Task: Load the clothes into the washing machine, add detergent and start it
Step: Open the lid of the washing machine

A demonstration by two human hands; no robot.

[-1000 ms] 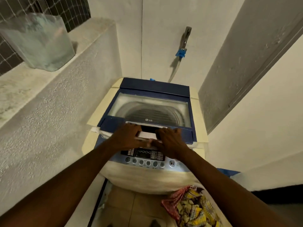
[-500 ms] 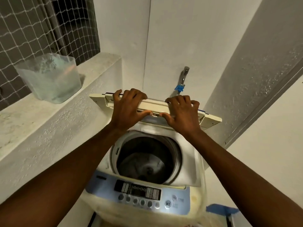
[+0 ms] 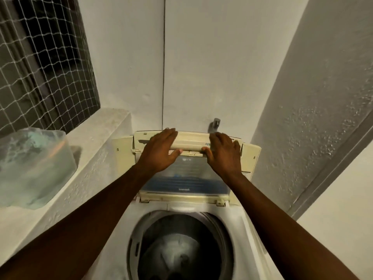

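Note:
A top-loading washing machine (image 3: 250, 235) stands in front of me with its drum (image 3: 181, 249) uncovered; the drum looks dark with a pale patch at the bottom. Its cream folding lid (image 3: 189, 142) is raised nearly upright against the back wall. My left hand (image 3: 159, 152) and my right hand (image 3: 224, 154) both grip the lid's upper folded edge, fingers over the top and thumbs underneath. The clothes and the control panel are out of view.
A translucent plastic container (image 3: 32, 168) with bluish contents sits on a concrete ledge (image 3: 96, 142) at the left, below a netted window (image 3: 40, 61). A tap (image 3: 215, 124) sticks out of the back wall behind the lid. A rough wall closes in on the right.
Both hands have lifted the lid from flat and closed to nearly upright and folded, uncovering the drum. The view has tilted upward, so the clothes on the floor left the frame.

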